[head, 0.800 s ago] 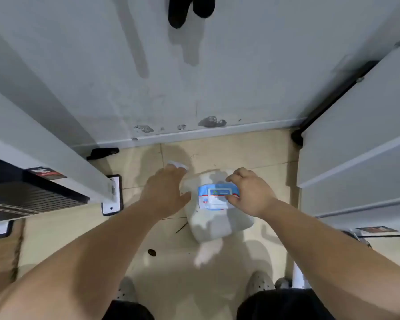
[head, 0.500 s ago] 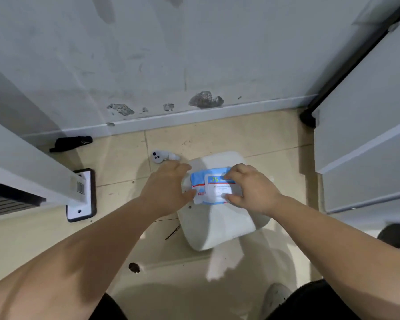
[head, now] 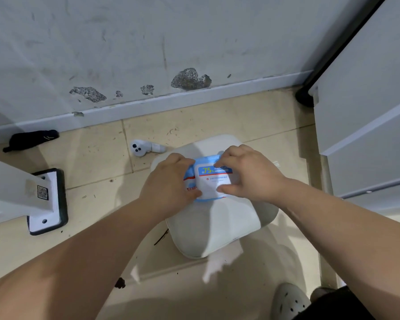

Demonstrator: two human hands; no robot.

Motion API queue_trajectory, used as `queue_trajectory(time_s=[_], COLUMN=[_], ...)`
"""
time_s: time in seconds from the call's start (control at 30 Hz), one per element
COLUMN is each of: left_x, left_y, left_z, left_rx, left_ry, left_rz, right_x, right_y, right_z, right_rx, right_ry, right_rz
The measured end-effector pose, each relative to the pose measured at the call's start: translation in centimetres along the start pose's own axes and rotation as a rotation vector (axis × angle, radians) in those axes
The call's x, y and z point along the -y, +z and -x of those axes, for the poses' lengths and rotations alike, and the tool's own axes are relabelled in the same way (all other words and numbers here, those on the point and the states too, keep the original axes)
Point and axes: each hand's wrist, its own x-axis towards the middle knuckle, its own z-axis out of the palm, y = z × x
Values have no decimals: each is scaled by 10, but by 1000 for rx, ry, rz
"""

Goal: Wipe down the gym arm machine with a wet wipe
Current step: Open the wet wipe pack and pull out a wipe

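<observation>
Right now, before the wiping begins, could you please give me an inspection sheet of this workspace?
Surface: beige tiled floor with dark specks; a pale padded seat carries the pack.
Job's things: wet wipe pack on the seat; no loose wipe seen.
Clutter: small white gadget and black object on the floor near the wall.
Grippers: left hand grips the pack's left edge; right hand pinches its flap with the fingers.
Cables: nothing seen.
Surroundings: wall with chipped paint; white machine foot at left; white panels at right.
</observation>
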Motion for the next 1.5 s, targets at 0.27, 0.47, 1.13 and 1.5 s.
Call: queue_trajectory(time_s=[0.27,0.47,1.13,1.5], left_x=[-2,0,11,19], left_y=[8,8,7,6], left_z=[-5,-5,-5,-6], left_rx=[-25,-29,-39,-40], left_ry=[-30,-6,332,297], left_rz=[4,-2,-201,-44], right_x=[-6,-5,-19,-7], right_y=[3,-1,-6,10], right_z=[-4,-14,-20,-26], right_rx=[-157,-348,-275,-122], right_ry=[-140,-146,46,-138], right_rz=[16,-11,-222,-131])
